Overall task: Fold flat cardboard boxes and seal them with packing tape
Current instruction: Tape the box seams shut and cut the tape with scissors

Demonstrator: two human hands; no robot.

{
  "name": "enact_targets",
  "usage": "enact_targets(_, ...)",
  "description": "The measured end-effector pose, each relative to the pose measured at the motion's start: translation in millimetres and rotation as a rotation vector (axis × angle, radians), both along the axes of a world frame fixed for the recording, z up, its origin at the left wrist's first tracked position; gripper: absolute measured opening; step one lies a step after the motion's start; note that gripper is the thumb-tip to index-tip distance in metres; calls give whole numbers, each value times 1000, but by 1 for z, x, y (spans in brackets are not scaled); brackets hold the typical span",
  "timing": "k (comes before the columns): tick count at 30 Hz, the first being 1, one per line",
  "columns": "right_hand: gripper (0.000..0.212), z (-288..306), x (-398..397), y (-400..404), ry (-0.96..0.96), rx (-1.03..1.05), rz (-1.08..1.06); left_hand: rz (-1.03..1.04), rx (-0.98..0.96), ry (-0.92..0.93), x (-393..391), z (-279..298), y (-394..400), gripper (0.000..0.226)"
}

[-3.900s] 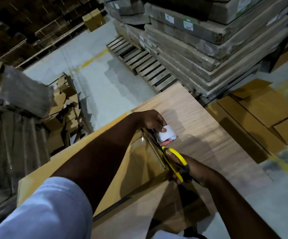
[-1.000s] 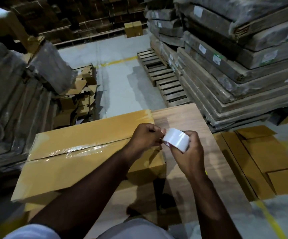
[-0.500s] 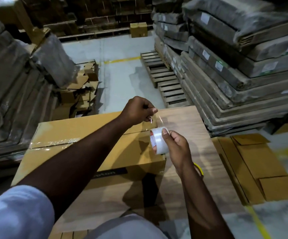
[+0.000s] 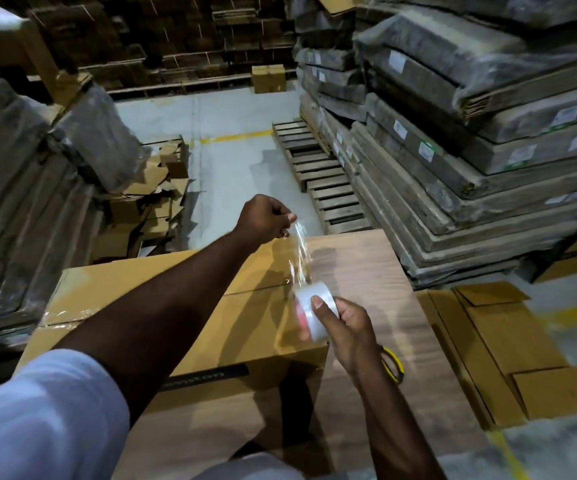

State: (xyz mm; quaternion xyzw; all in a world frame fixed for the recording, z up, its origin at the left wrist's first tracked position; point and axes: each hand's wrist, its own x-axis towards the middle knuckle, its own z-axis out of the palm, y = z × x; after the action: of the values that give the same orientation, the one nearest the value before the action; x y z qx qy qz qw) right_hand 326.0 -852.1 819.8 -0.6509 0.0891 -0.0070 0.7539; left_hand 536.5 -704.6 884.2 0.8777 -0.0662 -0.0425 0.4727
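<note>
Since half a second ago the left hand (image 4: pixel 269 216) has lifted up and away from the tape roll (image 4: pixel 314 308), so the clear strip of tape (image 4: pixel 299 252) drawn between them is now much longer.

Nearest, the right hand (image 4: pixel 344 325) grips the roll just above the right end of the cardboard box (image 4: pixel 211 327): fingers curled round its far side, thumb (image 4: pixel 318 302) pressed on its white face. Below that wrist, yellow-handled scissors (image 4: pixel 392 365) lie on the wooden table (image 4: pixel 366 271). The box stands folded on the table, and a glossy band along its left part suggests the top seam is already taped there; the seam near the right end looks bare, though glare makes this hard to judge. So, by my reading, folding of this box is done, sealing is partly done, and laying down and cutting this strip remain.

Farther out, the left hand is closed, thumb and fingertips pinching the strip's free end above the box's far edge. On the floor to the right, flat cardboard blanks (image 4: pixel 508 344) wait unfolded, so more boxes are left
</note>
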Motion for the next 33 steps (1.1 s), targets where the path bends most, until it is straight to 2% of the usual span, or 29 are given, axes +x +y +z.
enact_targets(3, 47, -4, -10, 8, 34, -81, -40, 39, 13, -2, 23, 0, 4, 14)
enact_targets(6, 44, -3, -18, 17, 25, -40, -63, 24, 43, 33, 43, -3, 5, 16)
enact_targets(11, 36, 6, -9, 11, -21, -112, -76, 69, 37, 135, 72, -25, -5, 17)
enact_targets(16, 42, 1, -3, 17, 43, -61, -125, -47, 138, 221, 88, -44, -17, 18)
enact_targets(21, 50, -8, 7, 18, 39, -204, -115, -22, 196, 293, 100, -71, -21, 18)
enact_targets(24, 49, -11, 10, 17, 46, -178, -131, 2, 202, 354, 108, -85, -21, 20)
enact_targets(29, 47, -14, 12, 16, 55, -136, -134, 41, 182, 500, 114, -94, -21, 34)
enact_targets(31, 42, -13, 12, 16, 62, -109, -146, 30, 217, 584, 115, -90, -21, 29)
enact_targets(33, 31, -16, 11, 17, 64, -88, -156, -11, 234, 583, 115, -91, -20, 11)
